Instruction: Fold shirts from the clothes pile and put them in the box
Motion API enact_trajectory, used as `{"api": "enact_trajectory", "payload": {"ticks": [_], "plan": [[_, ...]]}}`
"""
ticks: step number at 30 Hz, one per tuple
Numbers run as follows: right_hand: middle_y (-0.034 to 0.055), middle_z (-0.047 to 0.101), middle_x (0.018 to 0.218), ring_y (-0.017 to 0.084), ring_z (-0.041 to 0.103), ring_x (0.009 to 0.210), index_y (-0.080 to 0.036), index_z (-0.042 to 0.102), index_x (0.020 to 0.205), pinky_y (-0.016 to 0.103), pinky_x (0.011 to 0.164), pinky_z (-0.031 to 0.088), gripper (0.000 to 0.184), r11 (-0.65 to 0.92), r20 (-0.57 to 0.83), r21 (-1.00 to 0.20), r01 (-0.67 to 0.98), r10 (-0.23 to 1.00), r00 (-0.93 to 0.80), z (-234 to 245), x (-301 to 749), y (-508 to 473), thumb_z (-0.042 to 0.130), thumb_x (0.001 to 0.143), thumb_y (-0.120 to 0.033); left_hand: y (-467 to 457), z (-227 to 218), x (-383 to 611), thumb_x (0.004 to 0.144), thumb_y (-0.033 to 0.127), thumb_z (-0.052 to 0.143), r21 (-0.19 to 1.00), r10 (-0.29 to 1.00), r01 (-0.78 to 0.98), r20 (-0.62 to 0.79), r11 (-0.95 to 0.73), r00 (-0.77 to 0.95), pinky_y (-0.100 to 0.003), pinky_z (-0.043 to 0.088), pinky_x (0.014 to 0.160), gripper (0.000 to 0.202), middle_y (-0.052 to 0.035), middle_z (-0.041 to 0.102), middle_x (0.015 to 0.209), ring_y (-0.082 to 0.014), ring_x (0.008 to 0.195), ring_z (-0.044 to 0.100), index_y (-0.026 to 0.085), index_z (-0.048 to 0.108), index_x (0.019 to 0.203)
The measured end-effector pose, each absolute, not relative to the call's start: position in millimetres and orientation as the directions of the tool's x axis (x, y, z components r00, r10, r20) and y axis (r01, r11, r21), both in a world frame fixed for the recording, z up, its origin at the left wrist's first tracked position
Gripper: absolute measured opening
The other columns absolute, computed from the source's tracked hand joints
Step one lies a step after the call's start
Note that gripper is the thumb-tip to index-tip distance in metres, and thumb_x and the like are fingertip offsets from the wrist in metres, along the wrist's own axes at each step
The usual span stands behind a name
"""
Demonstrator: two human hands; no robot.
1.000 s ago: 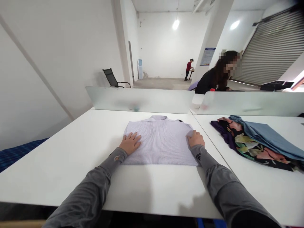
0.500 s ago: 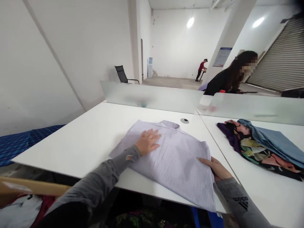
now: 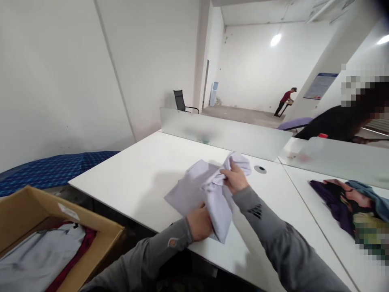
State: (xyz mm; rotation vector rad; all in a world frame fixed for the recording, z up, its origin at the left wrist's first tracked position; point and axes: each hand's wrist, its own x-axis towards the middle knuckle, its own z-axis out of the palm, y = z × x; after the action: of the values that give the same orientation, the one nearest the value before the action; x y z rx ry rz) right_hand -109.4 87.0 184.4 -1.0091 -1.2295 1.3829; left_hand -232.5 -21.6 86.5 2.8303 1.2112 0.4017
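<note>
A pale lilac striped shirt (image 3: 194, 180) is gathered up over the white table (image 3: 142, 170), one side still spread low near the tabletop. My right hand (image 3: 236, 178) grips its bunched upper part, thumb on top, with a fold of cloth sticking out beyond the fingers. Closer to the table's front edge, my left hand (image 3: 199, 223) is closed on the lower part of the shirt, its fingertips partly hidden by the cloth.
At lower left stands an open cardboard box (image 3: 100, 227) holding folded clothes. A heap of dark patterned and blue garments (image 3: 340, 202) lies on the right table. Frosted dividers (image 3: 225, 134) line the back edge. A person (image 3: 331, 121) leans beyond them; another stands far back.
The shirt was lying flat with my left hand open on it and my right at its edge. Now both hands grip it, folded and bunched. The view has turned left, showing the box.
</note>
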Motion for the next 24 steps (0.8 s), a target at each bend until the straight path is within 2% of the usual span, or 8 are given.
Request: {"api": "enact_trajectory", "payload": {"ticks": [5,8,11,14,16,17,20,24], "plan": [[-0.003,0.058,0.06,0.017,0.062,0.054,-0.011,0.042,0.13,0.029,0.051,0.055,0.067,-0.089,-0.12,-0.984,0.154,0.971,-0.209,122,-188,127,0.069,0.068,-0.017,-63,73,-261,0.091,0.023,0.047,0.211,0.787,0.759,0.215,-0.616,0.578,-0.043,0.033,0.103,0.021,-0.0088,0.064,0.112,-0.0255,0.113,0.053,0.016,0.061,0.104],[0.0051,0.066,0.07,0.02,0.067,0.066,-0.009,0.051,0.122,0.033,0.06,0.058,0.055,-0.045,-0.104,-0.971,0.233,0.963,-0.249,111,-184,128,0.068,0.072,-0.024,-77,72,-269,0.091,0.032,0.05,0.239,0.778,0.743,0.274,-0.625,0.566,-0.046,0.028,0.106,0.019,-0.0049,0.063,0.109,-0.024,0.109,0.052,0.019,0.058,0.102],[0.0113,0.07,0.101,0.025,0.065,0.099,-0.015,0.063,0.112,0.041,0.088,0.054,0.037,0.133,0.047,-0.93,0.344,0.968,-0.247,122,-152,127,0.063,0.079,-0.033,-79,72,-272,0.091,0.038,0.052,0.253,0.752,0.714,0.328,-0.653,0.572,-0.046,0.027,0.105,0.02,-0.0025,0.062,0.106,-0.023,0.106,0.051,0.023,0.057,0.103],[0.0077,0.05,0.142,0.032,0.036,0.136,-0.025,0.057,0.13,0.058,0.11,0.028,0.048,0.486,0.359,-0.514,0.707,0.87,-0.337,127,-119,130,0.053,0.088,-0.047,-78,68,-273,0.092,0.038,0.049,0.237,0.719,0.687,0.358,-0.687,0.596,-0.046,0.03,0.101,0.023,-0.0029,0.063,0.106,-0.0232,0.103,0.052,0.026,0.057,0.11],[0.006,0.035,0.153,0.036,0.021,0.142,-0.029,0.045,0.142,0.068,0.109,0.017,0.058,0.537,0.358,-0.132,0.833,0.81,-0.465,117,-107,133,0.042,0.091,-0.058,-80,65,-271,0.093,0.035,0.048,0.221,0.683,0.657,0.388,-0.721,0.619,-0.046,0.034,0.098,0.025,-0.0023,0.065,0.107,-0.0226,0.1,0.054,0.028,0.055,0.116],[0.0057,0.032,0.154,0.038,0.019,0.142,-0.031,0.041,0.144,0.07,0.107,0.016,0.062,0.532,0.287,-0.039,0.846,0.817,-0.5,108,-104,135,0.037,0.091,-0.062,-83,65,-270,0.092,0.033,0.049,0.217,0.658,0.632,0.403,-0.744,0.636,-0.045,0.035,0.097,0.025,-0.0019,0.065,0.107,-0.0219,0.1,0.055,0.029,0.055,0.116],[0.004,0.03,0.155,0.039,0.022,0.14,-0.033,0.037,0.147,0.068,0.106,0.016,0.066,0.55,0.096,0.017,0.835,0.83,-0.549,83,-107,141,0.024,0.092,-0.067,-95,73,-268,0.089,0.021,0.048,0.222,0.579,0.544,0.457,-0.809,0.675,-0.038,0.041,0.098,0.022,-0.0034,0.067,0.104,-0.0185,0.099,0.058,0.023,0.058,0.108],[0.0043,0.027,0.157,0.04,0.019,0.141,-0.033,0.033,0.148,0.067,0.107,0.013,0.067,0.556,0.079,0.006,0.831,0.828,-0.554,77,-115,142,0.02,0.092,-0.068,-89,105,-270,0.089,0.013,0.04,0.153,0.585,0.638,0.598,-0.754,0.548,-0.037,0.043,0.103,0.03,-0.0091,0.067,0.104,-0.0192,0.11,0.058,0.017,0.057,0.113]]}}
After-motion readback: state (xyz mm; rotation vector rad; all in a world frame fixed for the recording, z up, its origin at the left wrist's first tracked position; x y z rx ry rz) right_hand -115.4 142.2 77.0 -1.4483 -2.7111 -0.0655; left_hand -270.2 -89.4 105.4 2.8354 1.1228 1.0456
